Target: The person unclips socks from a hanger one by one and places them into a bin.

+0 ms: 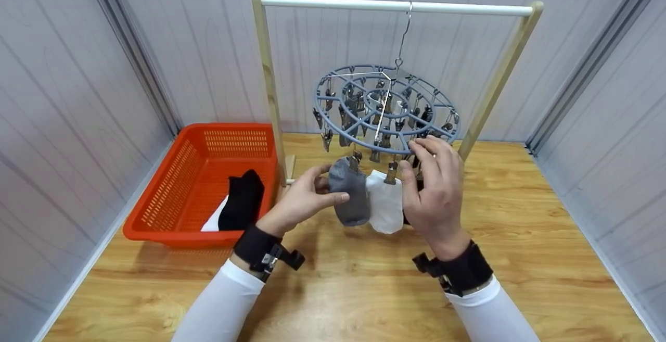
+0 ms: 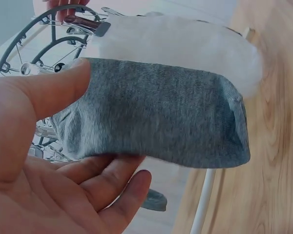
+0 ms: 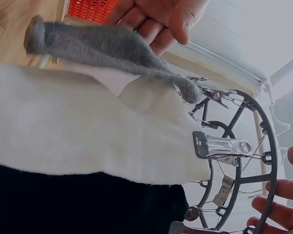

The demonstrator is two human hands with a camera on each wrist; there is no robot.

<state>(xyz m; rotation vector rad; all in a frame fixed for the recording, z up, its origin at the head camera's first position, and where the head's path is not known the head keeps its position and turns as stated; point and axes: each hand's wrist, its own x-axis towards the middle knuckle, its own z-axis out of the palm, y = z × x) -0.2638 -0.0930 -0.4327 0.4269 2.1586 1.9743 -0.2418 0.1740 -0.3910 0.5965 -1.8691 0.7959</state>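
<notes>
At the clip hanger [image 1: 384, 114], left hand [image 1: 306, 196] and right hand [image 1: 436, 191] loosely spread
Steady the rim [image 3: 274, 168]; check the clip [image 1: 355, 161] bites the grey sock [image 1: 356, 201].

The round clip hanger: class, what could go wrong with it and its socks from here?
The round clip hanger hangs tilted from one hook, so a bump from the right hand at its rim might set it swinging. A tug by the left hand, which holds the gray sock, could pull it from its clip.
</notes>
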